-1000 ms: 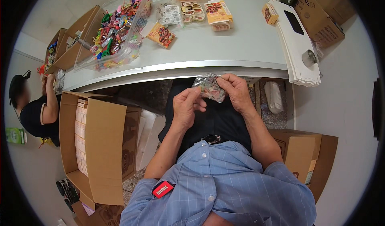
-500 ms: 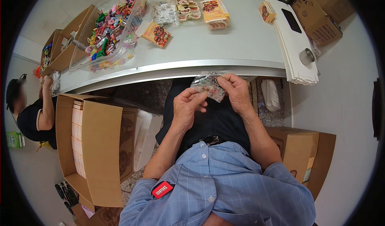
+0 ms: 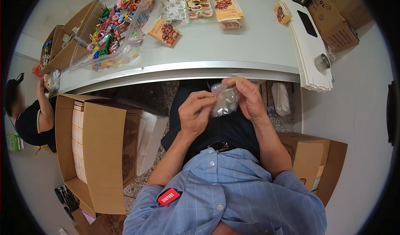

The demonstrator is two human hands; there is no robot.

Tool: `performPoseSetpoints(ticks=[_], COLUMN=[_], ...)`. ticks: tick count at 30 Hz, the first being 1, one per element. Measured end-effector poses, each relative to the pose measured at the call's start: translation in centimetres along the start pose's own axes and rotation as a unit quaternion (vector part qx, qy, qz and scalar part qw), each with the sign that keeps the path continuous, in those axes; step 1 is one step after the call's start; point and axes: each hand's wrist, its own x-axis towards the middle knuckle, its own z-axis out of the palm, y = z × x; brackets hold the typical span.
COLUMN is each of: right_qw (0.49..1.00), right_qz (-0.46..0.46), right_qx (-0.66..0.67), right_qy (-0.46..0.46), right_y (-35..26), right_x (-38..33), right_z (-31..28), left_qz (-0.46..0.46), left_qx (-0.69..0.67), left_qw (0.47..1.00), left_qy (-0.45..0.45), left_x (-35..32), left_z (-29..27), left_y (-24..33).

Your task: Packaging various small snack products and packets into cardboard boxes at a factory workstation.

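Between my hands, just past the table's front edge and above my lap, is a small clear plastic bag (image 3: 226, 102) with shiny glare on it; its contents are too blurred to make out. My left hand (image 3: 195, 113) pinches the bag's left edge with thumb and fingers. On the other side my right hand (image 3: 249, 96) is closed around the upper right part of the bag, its fingertips smeared by motion. On the table ahead lies an open orange-and-white card box (image 3: 163, 32), tilted, beside a large clear tub (image 3: 77, 65) full of colourful small trinkets.
Flat card pieces (image 3: 201, 7), a bag of white pieces (image 3: 173, 10) and a yellow printed box (image 3: 228, 9) lie farther back. White card strips (image 3: 306, 64) carry a phone (image 3: 307, 23) and a metal cup (image 3: 322, 62). Cartons (image 3: 104, 164) flank me; a co-worker (image 3: 35, 118) sits left.
The bag has turned and dropped slightly to the right, now hanging more upright. My right hand has shifted from a fingertip pinch to wrap its side. The co-worker's hand has moved a little.
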Motion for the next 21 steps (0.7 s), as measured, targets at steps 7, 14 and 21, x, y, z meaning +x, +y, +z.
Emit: performPoseSetpoints(ticks=[7,14,21], right_qw=[0.991,0.981,0.909], right_qz=[0.040,0.077,0.142], right_qx=[0.121,-0.067,-0.384], right_qy=[0.047,0.165,-0.075], right_y=[1.6,6.0,1.7], right_x=[0.0,0.7,-3.3], right_z=[2.5,-0.8,-1.2], left_qz=[0.015,-0.482,-0.450], left_qx=[-0.024,-0.397,-0.290], left_qw=[1.000,0.779,0.843], left_qy=[-0.006,0.050,0.062], left_x=[-1.4,-4.5,-3.7], left_z=[2.0,0.8,-1.5], left_y=[-0.2,-5.4,-4.8])
